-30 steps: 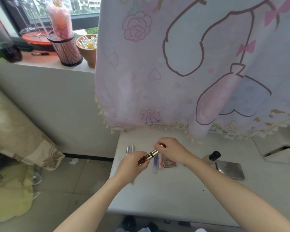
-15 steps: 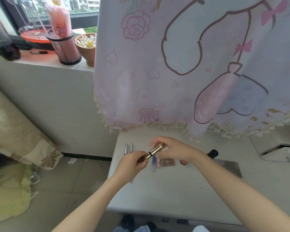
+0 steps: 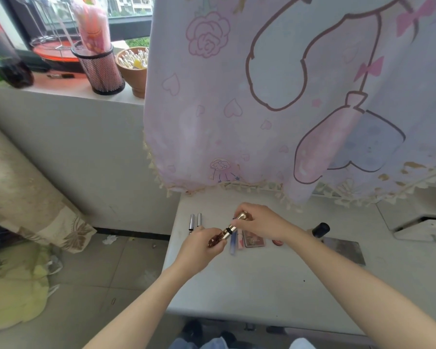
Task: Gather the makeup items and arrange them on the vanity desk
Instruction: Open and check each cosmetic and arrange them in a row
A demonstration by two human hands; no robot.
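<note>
Both my hands hold one gold and brown makeup tube [image 3: 225,233] above the white vanity desk [image 3: 262,285]. My left hand [image 3: 201,248] grips its brown lower end and my right hand [image 3: 259,222] pinches its gold cap end. On the desk below lie two silver tubes [image 3: 195,220] side by side, a blue pen-like stick [image 3: 233,244], a pink stick [image 3: 240,241], a small pink palette [image 3: 254,241], a little red round item [image 3: 277,242], a bottle with a black cap [image 3: 320,229] and a grey flat compact [image 3: 345,249].
A pink cartoon curtain [image 3: 287,96] hangs over the desk's back edge. On the windowsill to the left stand a black mesh cup [image 3: 99,71] and a brown bowl of cotton swabs [image 3: 133,66]. A white box [image 3: 423,227] sits at the right. Tiled floor lies left of the desk.
My right hand has lifted the cap end slightly up and away, so the tube now tilts more steeply between my hands. The items on the desk have not moved.
</note>
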